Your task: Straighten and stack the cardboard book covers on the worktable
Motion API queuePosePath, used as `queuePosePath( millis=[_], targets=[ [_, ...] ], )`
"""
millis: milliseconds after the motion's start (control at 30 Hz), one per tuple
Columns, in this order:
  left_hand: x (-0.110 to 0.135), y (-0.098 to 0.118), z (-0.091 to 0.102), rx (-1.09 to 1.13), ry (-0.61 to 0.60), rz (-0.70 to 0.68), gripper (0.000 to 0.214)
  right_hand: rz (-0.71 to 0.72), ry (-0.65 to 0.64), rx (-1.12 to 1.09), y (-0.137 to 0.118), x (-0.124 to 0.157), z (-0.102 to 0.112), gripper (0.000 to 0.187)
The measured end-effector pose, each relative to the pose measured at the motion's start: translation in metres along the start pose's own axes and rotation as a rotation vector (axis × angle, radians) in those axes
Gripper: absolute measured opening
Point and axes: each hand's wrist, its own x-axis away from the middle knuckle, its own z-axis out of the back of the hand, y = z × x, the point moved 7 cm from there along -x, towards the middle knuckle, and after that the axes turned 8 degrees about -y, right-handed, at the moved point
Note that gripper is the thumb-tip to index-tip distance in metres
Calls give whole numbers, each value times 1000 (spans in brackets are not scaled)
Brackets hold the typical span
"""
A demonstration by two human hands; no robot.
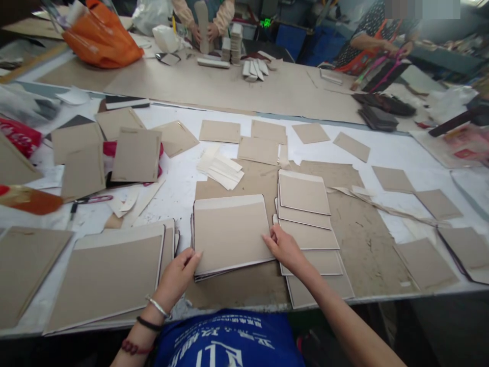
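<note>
A small stack of tan cardboard sheets lies in front of me on the table. My left hand grips its lower left corner, fingers curled over the edge. My right hand pinches its right edge near the lower corner. Just right of this stack, a fanned column of similar sheets runs toward the table's front edge. A larger pile of big tan boards sits to the left of my left hand.
Many loose tan cards are scattered over the white table. White paper strips lie behind the stack. Scissors rest at the left. An orange bag and two other people's hands are at the far table.
</note>
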Motion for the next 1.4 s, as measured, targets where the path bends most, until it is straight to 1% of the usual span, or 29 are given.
queuePosePath(
  millis=[133, 267, 367, 567, 733, 900, 1100, 1233, 1400],
  targets=[
    [-1, -1, 0, -44, 5, 20, 37, -25, -7, 36, -2, 2, 0, 15],
    [-1, -1, 1, -69, 11, 38, 37, -18, -1, 35, -3, 3, 0, 15],
    [0, 0, 1, -49, 26, 44, 37, -10, 8, 33, -2, 2, -1, 14],
    [2, 0, 4, -4, 58, 101, 37, 10, 7, 18, 0, 0, -4, 16],
    [1, -3, 5, 56, 68, 130, 34, -3, 25, 76, 3, -2, -5, 20],
    [0, -5, 5, 90, 97, 118, 33, -2, 34, 85, 5, -5, -5, 19],
    [0, -4, 5, 111, 83, 118, 31, 11, 53, 39, 6, -5, -4, 22],
    [0, -3, 6, 80, 81, 127, 31, 18, 69, 33, 6, -6, -3, 21],
    [0, 1, 7, 10, 81, 97, 32, -20, 35, 84, 5, -5, -5, 17]
  ],
)
